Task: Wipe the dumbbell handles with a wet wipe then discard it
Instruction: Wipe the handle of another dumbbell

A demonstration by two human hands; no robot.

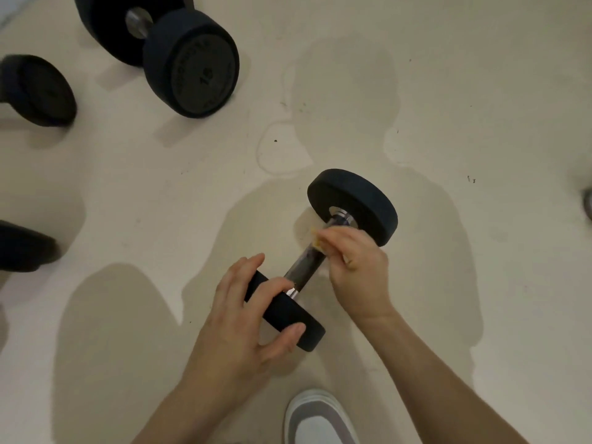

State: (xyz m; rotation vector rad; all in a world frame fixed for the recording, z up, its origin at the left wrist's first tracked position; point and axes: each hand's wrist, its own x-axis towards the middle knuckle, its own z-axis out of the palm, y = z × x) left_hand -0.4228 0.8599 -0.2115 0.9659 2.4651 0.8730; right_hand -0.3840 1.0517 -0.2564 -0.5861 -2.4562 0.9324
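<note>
A small black dumbbell (pixel 352 203) lies diagonally on the pale floor, its chrome handle (pixel 302 265) running between two round heads. My left hand (pixel 246 315) grips the near head and steadies it. Wrapped over the far part of the handle, my right hand (pixel 355 267) presses a small yellowish wet wipe (pixel 315 240) against the bar. Only a corner of the wipe shows past my fingers.
A large black dumbbell (pixel 192 62) marked 15 rests at the upper left. More dark dumbbell heads (pixel 38 91) lie along the left edge. A white and grey shoe (pixel 320 418) stands at the bottom centre. Shadows fall across the floor.
</note>
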